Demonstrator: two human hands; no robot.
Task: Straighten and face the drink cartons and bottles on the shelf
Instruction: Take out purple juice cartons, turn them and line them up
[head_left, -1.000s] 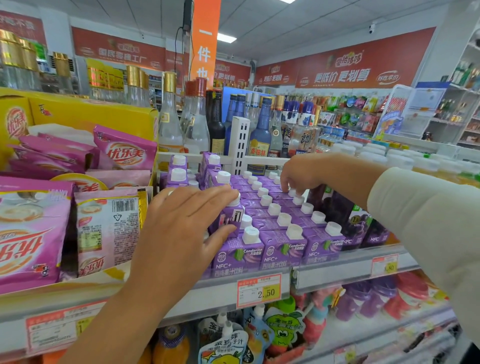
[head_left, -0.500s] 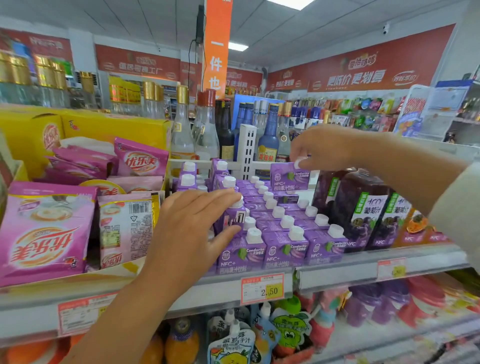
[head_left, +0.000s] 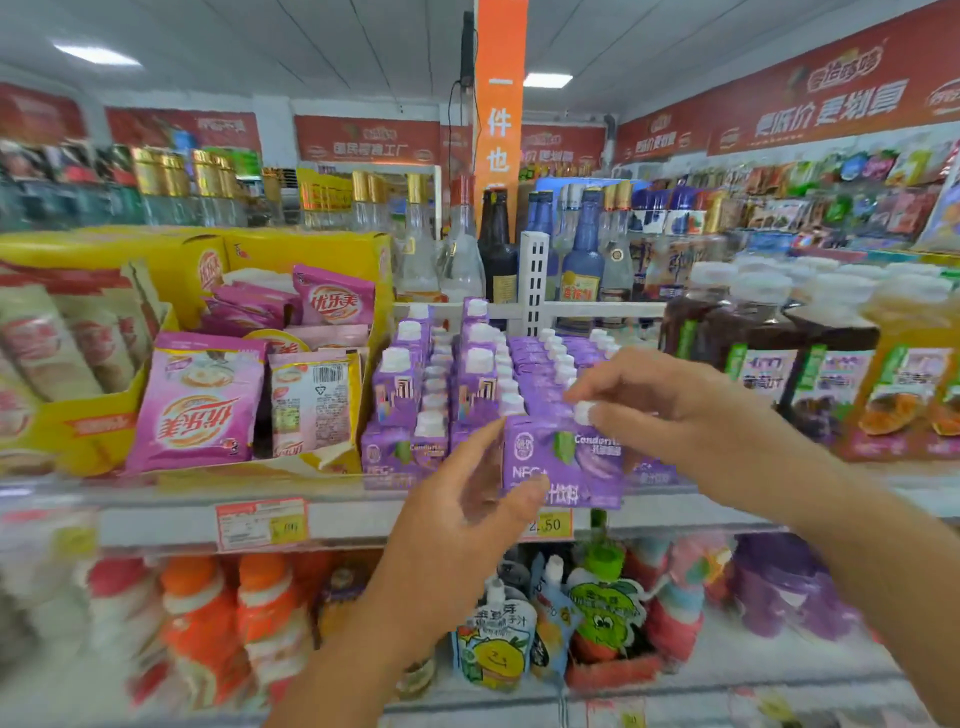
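pinching purple carton, right fingers curled

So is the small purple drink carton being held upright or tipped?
Upright: the purple drink carton has its white cap on top, pinched by the right hand, label level.

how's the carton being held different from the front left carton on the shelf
The held carton is pinched by its cap in the right hand, in front of the shelf; the front left carton stands on it. The held carton looks larger, being nearer. Both are purple with white caps.
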